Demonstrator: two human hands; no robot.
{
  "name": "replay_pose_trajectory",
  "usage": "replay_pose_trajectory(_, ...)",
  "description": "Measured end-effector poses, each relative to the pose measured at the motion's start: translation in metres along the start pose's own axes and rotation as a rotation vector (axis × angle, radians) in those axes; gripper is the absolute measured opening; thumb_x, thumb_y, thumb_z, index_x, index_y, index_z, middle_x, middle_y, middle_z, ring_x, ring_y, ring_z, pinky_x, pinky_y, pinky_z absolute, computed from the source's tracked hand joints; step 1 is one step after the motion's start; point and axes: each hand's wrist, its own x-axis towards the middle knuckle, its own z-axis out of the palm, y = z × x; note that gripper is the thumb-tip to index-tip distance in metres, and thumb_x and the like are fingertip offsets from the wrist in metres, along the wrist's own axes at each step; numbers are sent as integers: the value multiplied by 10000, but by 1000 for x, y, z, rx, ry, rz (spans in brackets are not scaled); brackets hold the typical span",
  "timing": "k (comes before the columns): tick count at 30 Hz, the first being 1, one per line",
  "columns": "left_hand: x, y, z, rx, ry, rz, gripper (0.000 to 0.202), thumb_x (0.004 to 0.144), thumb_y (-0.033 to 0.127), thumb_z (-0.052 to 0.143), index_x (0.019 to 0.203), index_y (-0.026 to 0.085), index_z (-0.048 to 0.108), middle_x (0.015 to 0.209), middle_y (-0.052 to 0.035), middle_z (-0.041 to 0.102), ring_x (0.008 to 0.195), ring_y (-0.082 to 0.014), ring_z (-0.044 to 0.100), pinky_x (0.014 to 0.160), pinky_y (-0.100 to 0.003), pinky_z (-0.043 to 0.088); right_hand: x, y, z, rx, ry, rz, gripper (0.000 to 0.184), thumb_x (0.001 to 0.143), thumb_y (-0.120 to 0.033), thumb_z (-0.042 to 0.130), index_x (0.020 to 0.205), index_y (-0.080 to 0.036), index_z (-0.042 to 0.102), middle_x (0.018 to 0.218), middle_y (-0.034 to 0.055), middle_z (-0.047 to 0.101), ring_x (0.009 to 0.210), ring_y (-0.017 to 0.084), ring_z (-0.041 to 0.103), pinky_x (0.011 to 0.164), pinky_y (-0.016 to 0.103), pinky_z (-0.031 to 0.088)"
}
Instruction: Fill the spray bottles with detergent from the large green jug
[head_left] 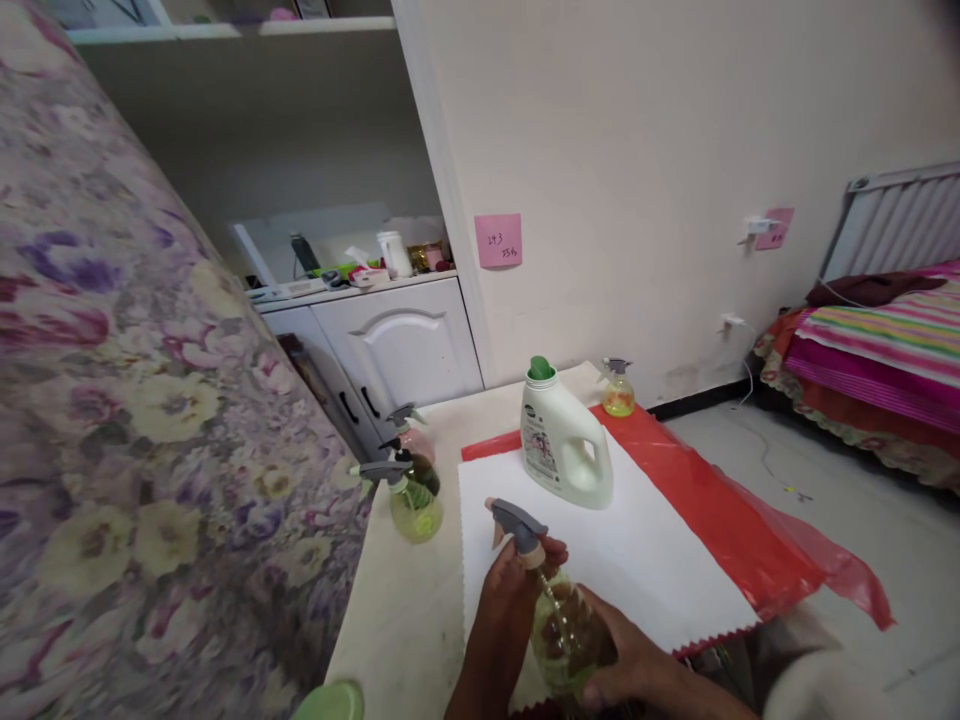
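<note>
Both hands are closed on one clear spray bottle point(564, 632), held low over the near edge of the white cloth point(637, 550) on the bench point(397, 620). Left hand point(512, 590): fingers curled round the neck, just under the grey trigger head point(517, 524). Right hand point(634, 665): wrapped round the yellowish body from the side. The spray bottle leans, head toward the left; whether its base touches the cloth cannot be told.

Step in hand, by judgement: working the trigger head at the neck joint. A turn there calls for a firm right-hand grip and a steadier, more upright body.

A white jug point(564, 440) with a green cap stands behind on the cloth. Several sprayers point(411, 490) stand together to the left, off the cloth.
</note>
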Motion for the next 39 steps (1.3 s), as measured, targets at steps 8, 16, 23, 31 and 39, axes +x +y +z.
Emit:
replay_pose_trajectory(8, 2, -7, -6, -94, 36, 16, 274, 700, 343, 774, 893, 169, 687, 862, -53, 673, 864, -192, 616, 805, -316, 466, 1, 1, 1, 45, -21, 10, 858, 493, -228, 899, 1265, -250, 526, 1164, 75, 651, 1147, 306, 572, 941, 430, 453)
replay_pose_trajectory(16, -1, 1, 3, -15, 28, 6, 431, 769, 440, 695, 1078, 140, 667, 952, -104, 686, 939, -248, 628, 916, -412, 440, -1, 4, 5, 105, -11, 39, 879, 496, -251, 881, 1293, -227, 511, 1112, 81, 675, 1062, 301, 622, 908, 418, 462)
replay_pose_trajectory(23, 0, 2, 1, -102, 23, 48, 302, 748, 338, 725, 987, 159, 678, 900, -67, 683, 914, -198, 627, 985, -395, 406, -4, 7, 2, 86, 0, 75, 903, 464, -255, 898, 1282, -230, 517, 1069, 70, 679, 1006, 287, 638, 876, 397, 465)
replay_pose_trajectory(31, 5, 6, -11, -226, 197, 155, 234, 732, 252, 759, 943, 207, 669, 957, -33, 690, 799, -128, 644, 784, -260, 510, -7, 13, -5, 36, 16, 99, 866, 455, -253, 918, 1234, -248, 541, 1128, 62, 650, 1103, 295, 589, 962, 434, 424)
replay_pose_trajectory(39, 12, 29, -40, -346, 354, 315, 259, 740, 209, 753, 987, 202, 675, 976, -39, 719, 782, -122, 665, 796, -258, 543, -11, 27, -19, -62, 67, 99, 920, 457, -264, 924, 1266, -247, 486, 1107, 61, 620, 1048, 266, 597, 915, 410, 439)
